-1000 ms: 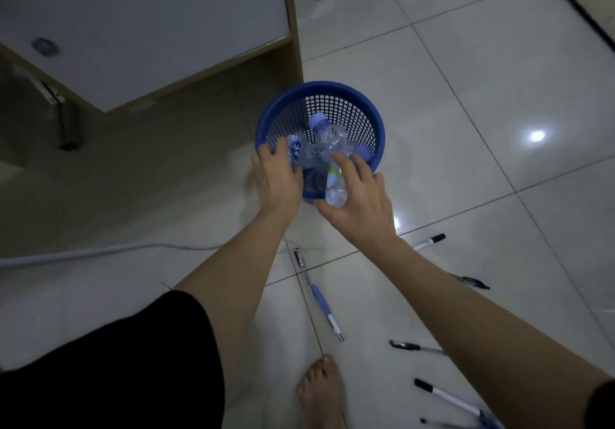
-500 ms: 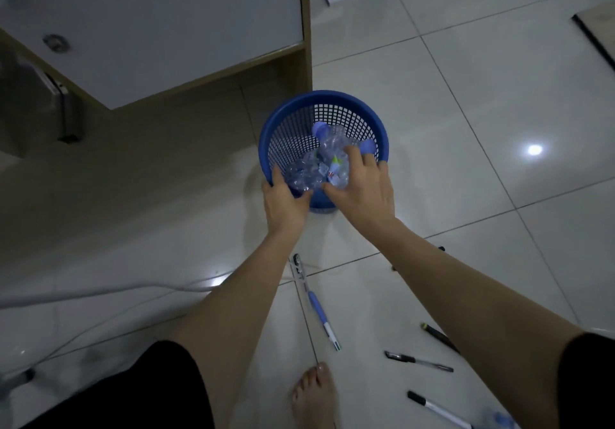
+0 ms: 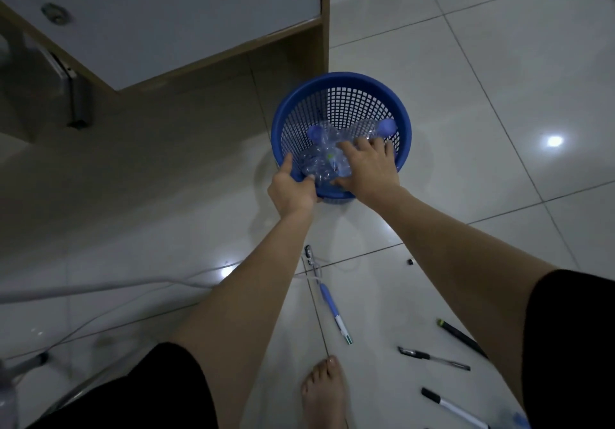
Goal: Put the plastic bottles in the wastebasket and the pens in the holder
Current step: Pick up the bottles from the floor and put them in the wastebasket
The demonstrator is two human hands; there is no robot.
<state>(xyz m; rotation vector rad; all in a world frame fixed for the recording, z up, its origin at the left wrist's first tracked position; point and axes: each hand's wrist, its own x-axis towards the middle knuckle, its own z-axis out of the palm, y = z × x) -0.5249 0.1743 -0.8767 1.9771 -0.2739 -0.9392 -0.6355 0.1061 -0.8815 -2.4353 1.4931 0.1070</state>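
Observation:
A blue mesh wastebasket (image 3: 346,79) stands on the tiled floor beside a desk leg. Clear crumpled plastic bottles (image 3: 321,159) with blue caps lie inside it. My left hand (image 3: 293,189) grips the basket's near rim, thumb inside. My right hand (image 3: 369,165) reaches over the rim and presses down on the bottles, fingers spread over them. Several pens lie on the floor nearer to me: a blue-and-white pen (image 3: 332,309), a black pen (image 3: 432,357), a dark pen (image 3: 461,337) and a white pen with a black cap (image 3: 452,408). No pen holder is in view.
A grey desk (image 3: 159,16) with a wooden edge overhangs the upper left. A white cable (image 3: 100,287) runs along the floor at left. My bare foot (image 3: 324,392) is at the bottom, my black shorts at the lower left.
Both hands have carried the bottles from above the near rim down into the basket. My left hand moved onto the rim. The camera has moved closer.

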